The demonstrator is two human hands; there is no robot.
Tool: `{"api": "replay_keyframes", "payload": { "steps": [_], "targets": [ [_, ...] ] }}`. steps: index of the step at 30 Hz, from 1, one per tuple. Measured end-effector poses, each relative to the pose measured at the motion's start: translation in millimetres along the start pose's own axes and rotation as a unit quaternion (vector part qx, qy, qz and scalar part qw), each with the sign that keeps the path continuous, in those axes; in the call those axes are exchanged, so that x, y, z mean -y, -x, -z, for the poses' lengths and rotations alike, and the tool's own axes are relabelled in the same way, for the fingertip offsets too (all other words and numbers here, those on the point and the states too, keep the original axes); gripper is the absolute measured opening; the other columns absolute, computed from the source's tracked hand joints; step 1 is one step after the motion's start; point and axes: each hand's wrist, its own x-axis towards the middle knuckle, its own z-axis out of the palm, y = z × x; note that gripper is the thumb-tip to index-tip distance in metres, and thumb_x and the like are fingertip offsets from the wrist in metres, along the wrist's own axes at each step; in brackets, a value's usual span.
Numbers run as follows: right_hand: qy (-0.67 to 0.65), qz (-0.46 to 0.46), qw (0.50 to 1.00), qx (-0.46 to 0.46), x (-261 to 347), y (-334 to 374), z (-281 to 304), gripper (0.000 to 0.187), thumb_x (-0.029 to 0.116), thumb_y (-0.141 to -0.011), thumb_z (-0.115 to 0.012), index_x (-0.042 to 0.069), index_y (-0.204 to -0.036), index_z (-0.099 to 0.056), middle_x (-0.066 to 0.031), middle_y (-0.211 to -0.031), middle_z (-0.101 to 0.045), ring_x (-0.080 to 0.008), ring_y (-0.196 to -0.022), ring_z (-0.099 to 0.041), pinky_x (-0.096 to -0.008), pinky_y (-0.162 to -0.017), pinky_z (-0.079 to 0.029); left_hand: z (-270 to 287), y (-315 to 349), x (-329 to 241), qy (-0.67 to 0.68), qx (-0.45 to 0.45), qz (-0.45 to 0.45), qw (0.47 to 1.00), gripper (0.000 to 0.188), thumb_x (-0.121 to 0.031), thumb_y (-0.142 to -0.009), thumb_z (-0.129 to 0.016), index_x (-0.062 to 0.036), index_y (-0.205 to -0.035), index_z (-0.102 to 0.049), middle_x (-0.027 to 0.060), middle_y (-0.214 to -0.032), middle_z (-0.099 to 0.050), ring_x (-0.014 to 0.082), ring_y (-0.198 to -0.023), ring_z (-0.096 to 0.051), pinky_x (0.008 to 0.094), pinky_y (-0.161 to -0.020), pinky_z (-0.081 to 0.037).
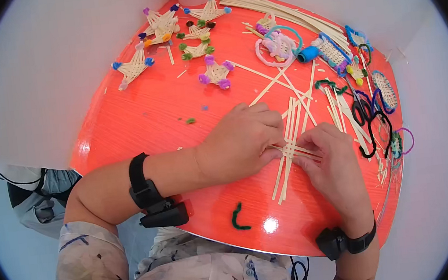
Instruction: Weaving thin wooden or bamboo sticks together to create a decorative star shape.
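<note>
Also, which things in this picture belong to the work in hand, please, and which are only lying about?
In the work:
- crossed pale strips, between the left hand and right hand
- long strip bundle, perhaps, as similar material

Lying about, apparently:
- purple-tipped star
- blue spool
- scissors
- dark green fuzzy piece

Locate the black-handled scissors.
In the head view, the scissors lie at right on the table, beside a purple pipe cleaner, beyond the right hand.

The head fisheye looks down — from close above — at the red table [141, 115].
</note>
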Motion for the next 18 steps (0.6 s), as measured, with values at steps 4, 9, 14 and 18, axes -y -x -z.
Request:
{"api": "replay_keyframes", "payload": {
  "steps": [4, 9, 14, 18],
  "targets": [
    [0.001, -0.002, 1.0, 0.001, 0, 0, 1, 0.021, 0.008, -0.078, -0.078, 0.004, -0.09, -0.062, -0.0085, -0.083, -0.058, -0.027, -0.085, -0.058, -0.039, -0.086, -0.038, -1, 0, -1, 0.002, -0.001, 0.002, 1.0, 0.013, -0.016, -0.079, -0.078, -0.0107, -0.09, -0.073, 0.0005, -0.096, -0.063, 0.0202, -0.097, -0.059, 0.0356, -0.081, -0.044],
    [0.007, 0.001, 1.0, 0.003, 0, 1, 2, 0.021, 0.008, -0.078, -0.078, 0.004, -0.091, -0.062, -0.0081, -0.084, -0.058, -0.0264, -0.085, -0.058, -0.0384, -0.087, -0.038, 1, -1, -2, 0.001, 0.005, -0.002, 1.0, 0.015, -0.016, -0.078, -0.079, -0.0108, -0.09, -0.073, 0.001, -0.096, -0.063, 0.0208, -0.098, -0.059, 0.036, -0.083, -0.044],
    [-0.005, -0.007, 1.0, 0.005, 0, 0, 2, 0.021, 0.008, -0.079, -0.077, 0.005, -0.093, -0.062, -0.0073, -0.086, -0.058, -0.0252, -0.086, -0.059, -0.0382, -0.089, -0.037, -2, -1, 6, 0.057, -0.037, 0.0, 0.998, 0.018, -0.015, -0.076, -0.081, -0.0105, -0.092, -0.073, 0.0039, -0.093, -0.063, 0.0242, -0.093, -0.061, 0.0376, -0.081, -0.048],
    [-0.011, -0.01, 1.0, 0.005, 0, 0, 1, 0.02, 0.009, -0.079, -0.077, 0.006, -0.093, -0.063, -0.0069, -0.086, -0.058, -0.0248, -0.086, -0.059, -0.0384, -0.089, -0.037, -2, -1, 9, 0.051, -0.042, -0.02, 0.998, 0.016, -0.015, -0.077, -0.081, -0.0099, -0.091, -0.074, 0.0045, -0.091, -0.063, 0.0246, -0.09, -0.061, 0.0376, -0.078, -0.049]
  ]
}}
